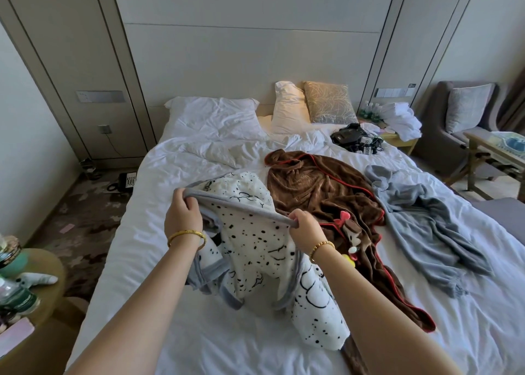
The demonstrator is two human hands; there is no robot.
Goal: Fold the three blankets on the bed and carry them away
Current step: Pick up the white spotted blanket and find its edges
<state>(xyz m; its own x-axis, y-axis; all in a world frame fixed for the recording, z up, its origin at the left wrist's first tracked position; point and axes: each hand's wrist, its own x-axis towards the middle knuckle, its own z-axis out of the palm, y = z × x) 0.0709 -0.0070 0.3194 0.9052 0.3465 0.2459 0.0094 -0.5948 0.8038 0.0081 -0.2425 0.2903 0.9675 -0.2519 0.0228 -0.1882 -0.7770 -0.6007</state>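
**Both hands lifting the spotted blanket by its grey edge**

The left hand [183, 214] and the right hand [305, 227] each clench the grey binding of the white spotted blanket [255, 249], fingers curled round the edge, which runs taut between them. The rest of this blanket hangs crumpled beneath the hands and rests on the white sheet of the bed [159, 261]. Just to its right lies the brown blanket [321, 192] with red trim, spread loose and unfolded, its near edge touching the spotted one; a small cartoon figure [348, 229] shows on it. Further right lies the grey blanket [426, 218], also rumpled and overlapping the brown one's edge. Each wrist bears a gold bracelet [186, 236]. At the head of the bed stand a white pillow [288, 109] and a patterned cushion [331, 103].
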